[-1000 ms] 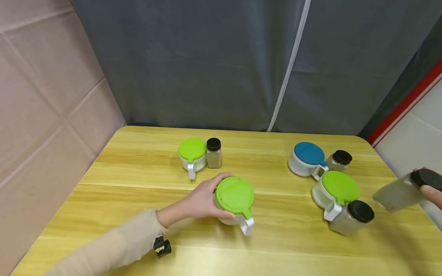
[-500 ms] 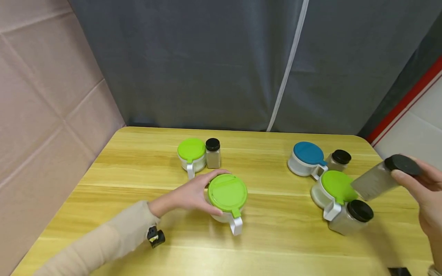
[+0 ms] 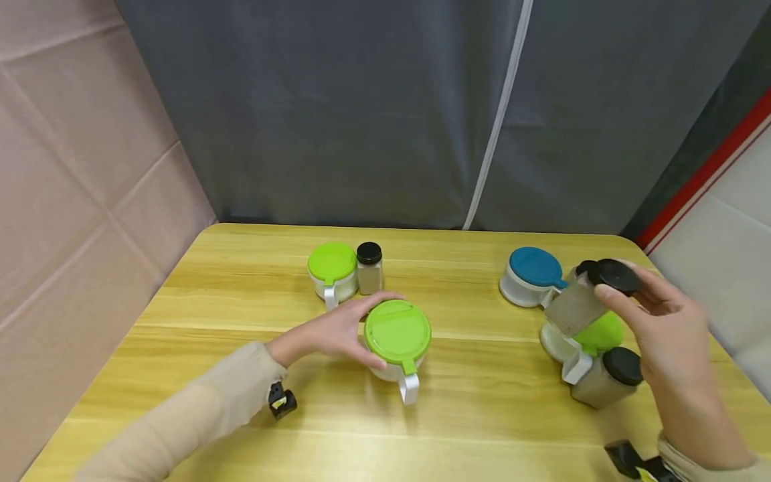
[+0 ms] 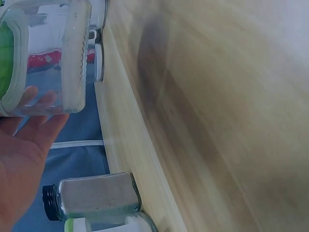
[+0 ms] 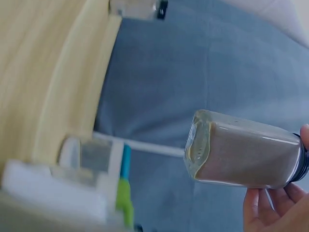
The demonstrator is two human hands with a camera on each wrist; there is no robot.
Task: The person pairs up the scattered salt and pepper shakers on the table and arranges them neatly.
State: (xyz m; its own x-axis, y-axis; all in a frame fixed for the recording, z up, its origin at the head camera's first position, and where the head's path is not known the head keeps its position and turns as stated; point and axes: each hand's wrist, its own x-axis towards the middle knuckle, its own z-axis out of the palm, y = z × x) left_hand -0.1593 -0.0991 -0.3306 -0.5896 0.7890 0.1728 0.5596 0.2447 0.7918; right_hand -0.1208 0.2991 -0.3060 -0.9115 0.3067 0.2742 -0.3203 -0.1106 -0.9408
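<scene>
My left hand [image 3: 337, 333] grips a clear seasoning jar with a green lid [image 3: 397, 333] and white handle. In the left wrist view this glass jar [image 4: 46, 63] hangs clear of the tabletop, fingers round its side. My right hand [image 3: 674, 328] pinches a spice bottle [image 3: 575, 309] by its black cap. Brownish powder fills the bottle [image 5: 251, 154], which is tilted in the air. Below and behind it stand a blue-lidded jar [image 3: 533, 268], a green-lidded jar [image 3: 605, 335] partly covered by the bottle, and another black-capped spice bottle [image 3: 605, 381].
Farther back on the wooden table [image 3: 271, 281], left of centre, another green-lidded jar [image 3: 332, 264] stands beside a black-capped spice bottle [image 3: 370, 271]. A further black cap [image 3: 584, 266] shows behind the raised bottle. A grey curtain [image 3: 331, 120] hangs behind the table.
My right hand has come in from the right edge, bringing the spice bottle leftward over the right-hand jars. My left hand has shifted slightly left with the green-lidded jar.
</scene>
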